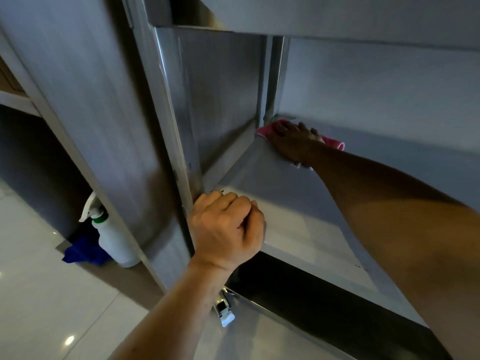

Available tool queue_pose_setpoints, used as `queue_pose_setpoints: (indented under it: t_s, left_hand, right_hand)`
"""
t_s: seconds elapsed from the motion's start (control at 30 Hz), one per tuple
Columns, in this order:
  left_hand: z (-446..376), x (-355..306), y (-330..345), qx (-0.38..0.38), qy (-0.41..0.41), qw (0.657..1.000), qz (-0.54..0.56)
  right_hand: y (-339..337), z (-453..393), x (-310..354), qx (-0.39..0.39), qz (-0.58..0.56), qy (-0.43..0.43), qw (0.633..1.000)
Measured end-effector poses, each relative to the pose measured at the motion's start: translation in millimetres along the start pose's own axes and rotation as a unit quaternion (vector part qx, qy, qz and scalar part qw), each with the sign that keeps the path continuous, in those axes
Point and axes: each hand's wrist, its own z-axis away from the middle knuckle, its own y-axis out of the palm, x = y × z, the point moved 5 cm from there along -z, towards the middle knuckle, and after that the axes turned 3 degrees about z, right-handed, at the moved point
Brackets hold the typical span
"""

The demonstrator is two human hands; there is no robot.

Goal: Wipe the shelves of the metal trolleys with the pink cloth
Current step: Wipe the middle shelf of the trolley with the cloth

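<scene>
Left hand (227, 229) gripping shelf (298, 203) edge

white spray bottle (114, 240) (green collar), blue cloth (84, 252) beside it

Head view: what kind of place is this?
Probably a commercial kitchen or service area: a stainless metal trolley being wiped with a pink cloth, glossy floor tiles, and a spray bottle.

looks like a commercial kitchen or catering back room to me: stainless steel trolley (285, 229) with shelves, glossy pale floor tiles (39, 294), spray bottle (114, 240) and blue rag (83, 252) on the floor at left.
</scene>
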Motion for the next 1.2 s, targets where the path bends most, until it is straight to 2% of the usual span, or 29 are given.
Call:
queue_pose_setpoints:
  t_s: [0.23,0.37,0.6,0.8,0.87,0.97,1.1,1.2]
  left_hand:
    - [-1.7,-3.3,0.5,-0.006,0.004,1.000,0.011]
    - [-4.5,-5.6,-1.5,0.005,-0.003,1.000,-0.009]
    - [-1.6,-6.0,-0.5,0.048,-0.013,0.998,-0.045]
    - [-5.7,-12.4,-10.2,0.120,-0.076,0.988,-0.057]
    - [-11.8,-18.4,-22.5,0.104,-0.080,0.991,-0.038]
    - [-34.7,-25.0,-40.5,0.085,-0.090,0.990,-0.074]
    - [-75.1,-29.6,-64.0,-0.001,-0.129,0.987,-0.095]
    - [-91.2,-24.4,-75.5,-0.020,-0.166,0.984,-0.067]
  right_hand:
    - [-0.3,-22.5,-9.2,0.004,-0.023,0.037,0.999]
    - [1.3,-13.8,-3.6,0.002,-0.005,0.030,1.000]
    - [7.1,29.1,25.1,-0.011,0.009,-0.004,1.000]
    - [13.9,85.1,49.8,-0.001,-0.001,-0.007,1.000]
    - [16.5,102.6,56.9,-0.003,0.001,-0.001,1.000]
    - [16.9,125.2,67.9,0.018,-0.007,0.013,1.000]
    - [13.8,152.6,79.7,0.033,-0.022,0.028,0.999]
    - [15.9,174.4,92.6,0.034,-0.032,0.024,0.999]
